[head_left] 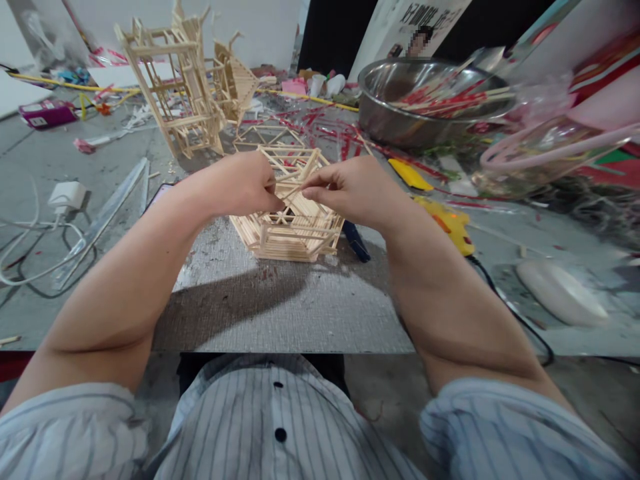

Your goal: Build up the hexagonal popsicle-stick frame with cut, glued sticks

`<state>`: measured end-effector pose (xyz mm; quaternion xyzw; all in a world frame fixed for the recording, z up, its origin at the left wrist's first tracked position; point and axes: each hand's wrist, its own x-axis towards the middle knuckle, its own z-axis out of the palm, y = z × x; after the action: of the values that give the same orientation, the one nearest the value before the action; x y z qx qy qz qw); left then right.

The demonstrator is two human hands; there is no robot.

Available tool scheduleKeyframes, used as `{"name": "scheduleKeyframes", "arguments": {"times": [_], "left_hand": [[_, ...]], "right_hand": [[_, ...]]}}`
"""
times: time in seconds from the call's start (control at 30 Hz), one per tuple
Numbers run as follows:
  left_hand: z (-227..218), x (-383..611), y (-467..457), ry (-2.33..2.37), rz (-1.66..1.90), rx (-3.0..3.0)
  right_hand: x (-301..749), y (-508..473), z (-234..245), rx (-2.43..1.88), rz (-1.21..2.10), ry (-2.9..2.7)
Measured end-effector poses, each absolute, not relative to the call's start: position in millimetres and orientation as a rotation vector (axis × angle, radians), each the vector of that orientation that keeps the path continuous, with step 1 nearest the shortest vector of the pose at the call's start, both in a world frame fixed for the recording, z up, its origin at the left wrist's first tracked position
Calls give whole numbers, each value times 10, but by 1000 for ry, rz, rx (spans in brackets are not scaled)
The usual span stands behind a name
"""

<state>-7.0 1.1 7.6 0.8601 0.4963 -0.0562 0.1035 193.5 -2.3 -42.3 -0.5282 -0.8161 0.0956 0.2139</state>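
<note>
Pale wood, one thin stick (294,193), appears pinched between thumb and forefinger of my right hand (345,187); from that grip it runs leftward and slightly toward me, its long axis slanting above the one low stick frame (295,233). The right hand is nearer to it. My left hand (253,183) curls over the frame's left side, but from this feed I cannot tell whether its hidden fingertips grasp anything. Just right of the frame I count one dark blue object (356,241); farther right, one yellow glue gun (453,223). Beyond the frame, to its left, stand one stick tower (173,124) and one smaller stick model (235,83); beyond it rightward, one steel bowl (390,127). Well left of the frame: one white charger (69,197).
</note>
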Motion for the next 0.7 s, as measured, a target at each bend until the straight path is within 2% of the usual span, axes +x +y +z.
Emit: {"name": "scheduleKeyframes", "arguments": {"times": [0.7], "left_hand": [[24, -33, 24, 1497, -191, 2566]], "right_hand": [[1941, -8, -429, -1513, 193, -2271]]}}
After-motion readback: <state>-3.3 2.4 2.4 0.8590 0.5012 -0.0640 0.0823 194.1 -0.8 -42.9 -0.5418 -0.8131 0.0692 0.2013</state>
